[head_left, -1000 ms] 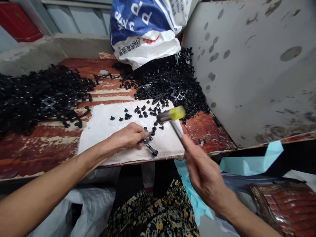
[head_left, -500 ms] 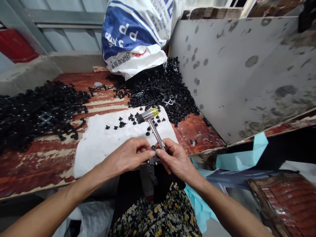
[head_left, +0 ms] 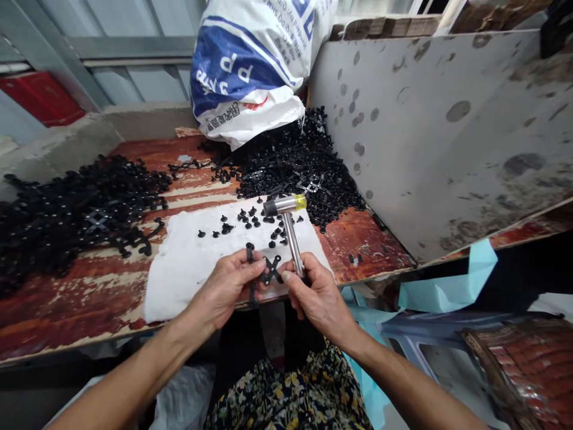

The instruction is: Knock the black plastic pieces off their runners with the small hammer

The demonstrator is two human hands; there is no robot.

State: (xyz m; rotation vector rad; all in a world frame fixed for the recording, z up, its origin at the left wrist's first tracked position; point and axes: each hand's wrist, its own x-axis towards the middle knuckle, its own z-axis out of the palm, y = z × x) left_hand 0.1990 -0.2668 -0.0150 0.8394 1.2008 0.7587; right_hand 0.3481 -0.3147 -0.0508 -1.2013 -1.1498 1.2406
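Black and flat-barred, the scissor linkage lay between your hands, over the near edge of the table. Your left hand was the nearer, with its grip closed in a thumb-and-finger pinch on the piece. One bar stood at the pinch with its long axis pointing away from you, a rounded end showing past your fingers; your thumb hid how it met the rest. To the right of that pinch, the crossed part reached sideways toward your right hand; whether those fingertips touched it, I cannot tell. Your right grip was curled round the mallet, its shiny metal handle leaning away from you, its black face to the left and its yellow one to the right.

At far left, a tangled heap of black linkages sat on red-brown boards, worn in pale streaks. Next came a soft, wrinkled white cloth, dotted with small black studs, each a round disc with a short stem. Behind it slumped a creased blue-and-white sack, and beside that spread a glinting pile of black parts. Along the right stood a smooth grey panel, blotched with dark round stains.
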